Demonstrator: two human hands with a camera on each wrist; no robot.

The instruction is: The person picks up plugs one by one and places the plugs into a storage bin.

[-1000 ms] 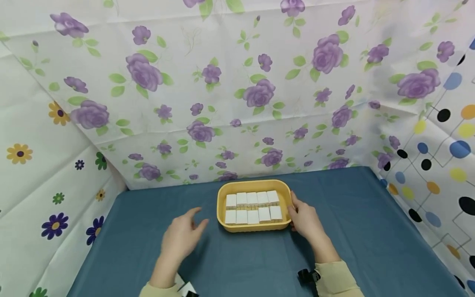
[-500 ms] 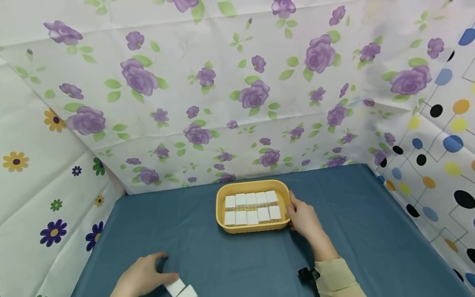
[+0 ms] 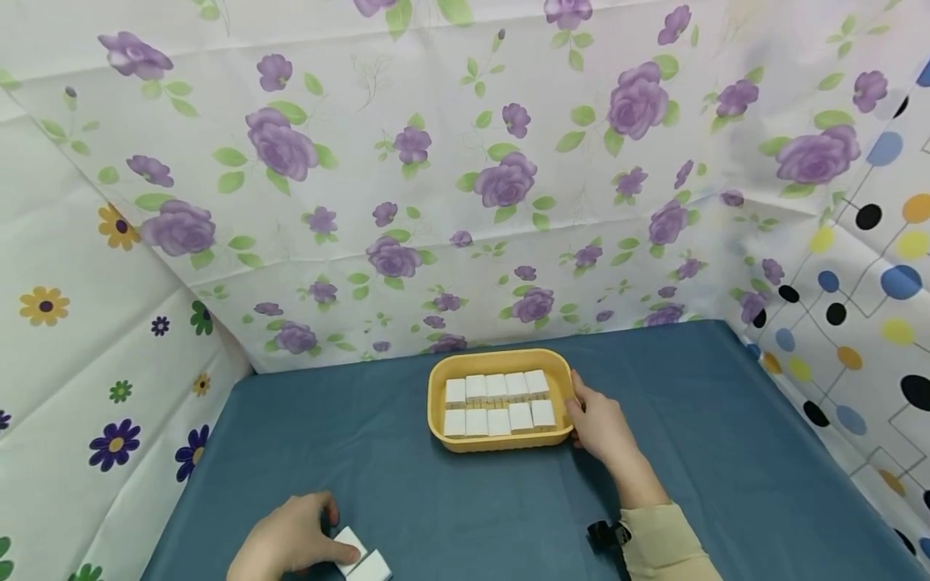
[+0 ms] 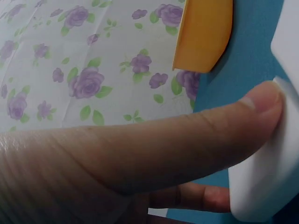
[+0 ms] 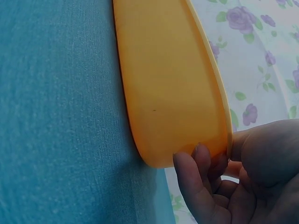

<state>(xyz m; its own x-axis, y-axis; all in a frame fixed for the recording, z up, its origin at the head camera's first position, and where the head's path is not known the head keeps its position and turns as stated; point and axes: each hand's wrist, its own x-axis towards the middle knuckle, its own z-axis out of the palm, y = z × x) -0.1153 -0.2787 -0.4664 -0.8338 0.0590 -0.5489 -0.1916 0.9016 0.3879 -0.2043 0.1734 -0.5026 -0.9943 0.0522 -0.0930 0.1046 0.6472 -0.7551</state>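
In the head view, my left hand (image 3: 286, 534) pinches a white tile (image 3: 350, 539) near the table's front edge. A second white tile (image 3: 373, 567) lies against it on the right. From the left wrist, the thumb presses one side of the held tile (image 4: 261, 184) and a fingertip touches its lower edge. My right hand (image 3: 605, 425) grips the right end of a yellow tray (image 3: 501, 444), thumb at the rim and fingers against the outer wall (image 5: 163, 79). Inside the tray stand two rows of white tiles (image 3: 497, 421), touching side by side.
A dark blue cloth (image 3: 465, 516) covers the table. Behind it hangs a floral sheet (image 3: 436, 194), with patterned sheets at left and right. A small black device (image 3: 606, 536) sits at the right sleeve cuff.
My left hand has moved from beside the tray back toward the front left and taken hold of a white tile. The right hand stays on the tray.
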